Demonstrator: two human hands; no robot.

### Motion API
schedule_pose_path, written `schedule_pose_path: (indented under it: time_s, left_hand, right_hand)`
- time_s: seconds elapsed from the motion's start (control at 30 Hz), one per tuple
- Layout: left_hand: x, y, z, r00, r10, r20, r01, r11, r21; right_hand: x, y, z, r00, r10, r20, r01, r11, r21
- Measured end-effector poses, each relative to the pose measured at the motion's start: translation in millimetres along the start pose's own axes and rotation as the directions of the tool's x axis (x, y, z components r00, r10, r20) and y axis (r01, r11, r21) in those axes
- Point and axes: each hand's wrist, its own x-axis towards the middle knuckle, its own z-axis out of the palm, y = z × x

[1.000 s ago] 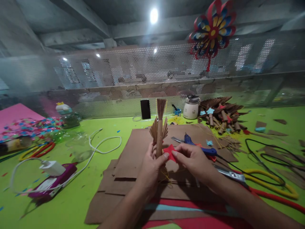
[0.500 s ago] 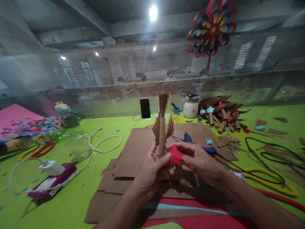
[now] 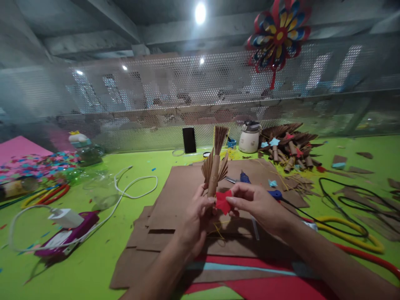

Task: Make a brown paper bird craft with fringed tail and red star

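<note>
My left hand [image 3: 196, 216] is wrapped round the lower end of a brown rolled-paper figure [image 3: 215, 166] with pleated fans at its sides and a fringed top, held upright and tilted a little to the right. My right hand [image 3: 254, 204] pinches a small red paper star [image 3: 223, 201] against the roll, just above my left thumb. Both hands hover over brown cardboard sheets [image 3: 181, 187] lying on the green table [image 3: 93, 258].
A blue glue gun [image 3: 250, 180] lies behind my right hand. Further back are a pile of finished brown figures [image 3: 289, 148], a white jar [image 3: 249, 136] and a black phone [image 3: 189, 140]. Left: white cable, charger [image 3: 64, 216], confetti. Right: black, yellow and red cords.
The figure has tipped slightly to the right and sunk a little. My right hand has pressed the red star closer onto the roll.
</note>
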Motion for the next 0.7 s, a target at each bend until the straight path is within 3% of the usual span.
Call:
schedule_pose_path:
  time_s: [0.17,0.3,0.57,0.7]
  left_hand:
    - [2,0,4,0.999,-0.019,0.029,0.016,0.994,0.106]
    - [5,-4,3,0.998,0.039,0.054,-0.046,0.990,0.137]
    - [5,-4,3,0.987,0.159,0.023,-0.160,0.981,0.110]
    - [4,-2,4,0.990,0.138,-0.007,-0.137,0.987,0.084]
  right_hand:
    - [2,0,-1,1.000,0.020,-0.018,-0.021,0.998,-0.066]
    - [3,0,-3,0.999,0.013,-0.030,-0.016,0.996,-0.089]
    - [5,13,-2,0.993,0.110,-0.044,-0.106,0.990,0.091]
    - [5,14,-1,0.996,0.044,-0.071,-0.036,0.993,0.115]
